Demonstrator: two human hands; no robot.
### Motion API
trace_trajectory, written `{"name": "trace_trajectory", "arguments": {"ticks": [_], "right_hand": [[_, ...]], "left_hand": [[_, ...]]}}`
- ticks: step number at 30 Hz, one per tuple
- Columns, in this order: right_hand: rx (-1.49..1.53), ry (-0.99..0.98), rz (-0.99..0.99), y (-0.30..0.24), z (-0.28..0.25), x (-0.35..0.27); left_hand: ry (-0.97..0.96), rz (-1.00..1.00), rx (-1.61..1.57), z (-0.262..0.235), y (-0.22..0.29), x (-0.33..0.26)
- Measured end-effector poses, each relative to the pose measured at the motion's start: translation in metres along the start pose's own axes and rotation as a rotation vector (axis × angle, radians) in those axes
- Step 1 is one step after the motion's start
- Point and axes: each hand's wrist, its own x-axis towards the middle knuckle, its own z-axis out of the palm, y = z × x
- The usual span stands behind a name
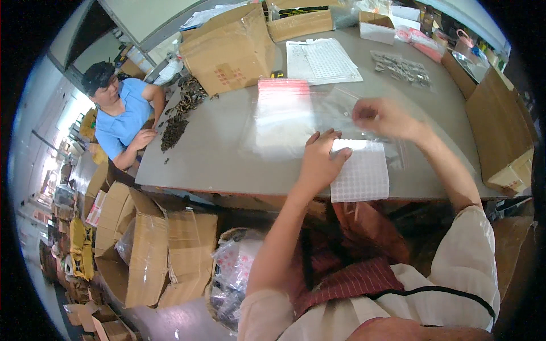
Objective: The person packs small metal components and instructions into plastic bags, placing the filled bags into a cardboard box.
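A white sheet of round stickers (pixel 360 176) lies at the table's near edge, its lower part hanging over. My left hand (pixel 324 161) grips the sheet's upper left corner, thumb on top, with its fingers reaching onto the plastic. Over a clear plastic bag (pixel 335 108), my right hand (pixel 384 118) is closed in a pinch and smeared by motion. What its fingertips hold, if anything, cannot be made out. A small round spot shows on the bag just left of those fingertips. Left of it lies a stack of clear zip bags (pixel 283 122) with a red top band.
Another person (pixel 122 113) in blue sits at the left beside a pile of small dark parts (pixel 175 132). Cardboard boxes (pixel 230 51) and printed papers (pixel 321 61) stand or lie at the back. A bag of metal parts (pixel 401 69) and an open carton (pixel 497 125) are at right.
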Motion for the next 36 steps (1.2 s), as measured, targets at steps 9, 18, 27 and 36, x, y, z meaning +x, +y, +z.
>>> {"name": "trace_trajectory", "arguments": {"ticks": [9, 18, 27, 36], "right_hand": [[-0.276, 0.195, -0.433, -0.027, 0.044, -0.019], [-0.249, 0.199, -0.454, -0.030, 0.046, -0.023], [-0.340, 0.253, -0.536, -0.032, 0.050, -0.026], [0.020, 0.167, -0.345, 0.011, 0.054, -0.024]], "left_hand": [[-0.097, -0.031, -0.122, -0.009, 0.008, 0.004], [-0.084, 0.035, -0.087, -0.012, 0.009, 0.003], [-0.092, 0.009, -0.131, -0.013, 0.011, 0.006], [-0.110, -0.130, -0.165, -0.011, 0.007, 0.002]]}}
